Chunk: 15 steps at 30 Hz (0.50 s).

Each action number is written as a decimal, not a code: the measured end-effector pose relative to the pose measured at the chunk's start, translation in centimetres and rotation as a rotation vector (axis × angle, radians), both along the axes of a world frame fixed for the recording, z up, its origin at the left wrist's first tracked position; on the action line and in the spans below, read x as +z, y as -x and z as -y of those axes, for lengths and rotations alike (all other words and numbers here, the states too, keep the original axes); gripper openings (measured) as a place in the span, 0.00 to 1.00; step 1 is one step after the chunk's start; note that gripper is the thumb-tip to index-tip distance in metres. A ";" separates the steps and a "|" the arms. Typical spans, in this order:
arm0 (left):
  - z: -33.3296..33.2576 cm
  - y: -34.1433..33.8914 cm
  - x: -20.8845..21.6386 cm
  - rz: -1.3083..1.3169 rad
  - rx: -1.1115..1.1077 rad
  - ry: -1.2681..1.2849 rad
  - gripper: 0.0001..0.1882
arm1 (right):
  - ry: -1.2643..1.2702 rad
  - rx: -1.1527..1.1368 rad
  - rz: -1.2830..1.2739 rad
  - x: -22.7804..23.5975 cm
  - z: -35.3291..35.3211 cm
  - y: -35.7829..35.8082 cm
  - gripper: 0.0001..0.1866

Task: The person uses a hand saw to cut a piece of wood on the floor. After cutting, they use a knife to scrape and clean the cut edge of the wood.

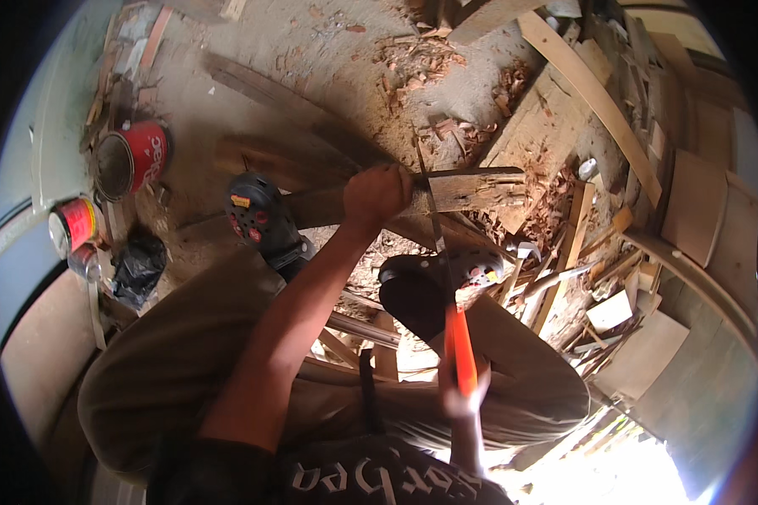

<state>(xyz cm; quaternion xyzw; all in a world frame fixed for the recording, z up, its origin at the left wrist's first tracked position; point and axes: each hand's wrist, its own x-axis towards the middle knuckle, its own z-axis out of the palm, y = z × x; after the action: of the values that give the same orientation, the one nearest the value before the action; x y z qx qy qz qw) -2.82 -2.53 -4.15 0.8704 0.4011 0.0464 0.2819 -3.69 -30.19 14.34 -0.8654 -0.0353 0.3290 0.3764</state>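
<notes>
Two hands, one saw, one board. The left hand (377, 198), at centre, has its fingers curled closed on the single board (480, 192), which runs from the centre toward the right of the frame. The right hand (465, 394), lower centre, is blurred, its fingers wrapped around the orange grip of the saw (454, 321); the one blade points upward, crossing the board just right of the left hand. Two dark clogs (259, 215) flank the left forearm. Left edge: two cans (149, 151), one large, one small, and one black bag (140, 268).
</notes>
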 end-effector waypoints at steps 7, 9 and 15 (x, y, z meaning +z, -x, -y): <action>0.9 -0.4 -1.5 0.154 0.028 -0.127 0.17 | -0.121 0.301 0.127 -5.5 -9.5 -4.9 0.09; 1.2 -1.0 -1.9 0.099 -0.027 -0.141 0.18 | -0.210 0.297 0.227 -6.4 -9.8 -5.3 0.10; -1.3 -1.2 -1.4 0.014 -0.196 -0.102 0.17 | -0.117 0.276 0.230 -3.2 -12.4 -5.0 0.10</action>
<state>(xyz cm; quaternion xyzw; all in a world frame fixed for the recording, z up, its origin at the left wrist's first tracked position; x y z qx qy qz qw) -1.64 -1.26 -5.60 0.9182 0.3091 0.0451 0.2434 1.32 -17.81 11.11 -0.8609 -0.2154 0.2738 0.3708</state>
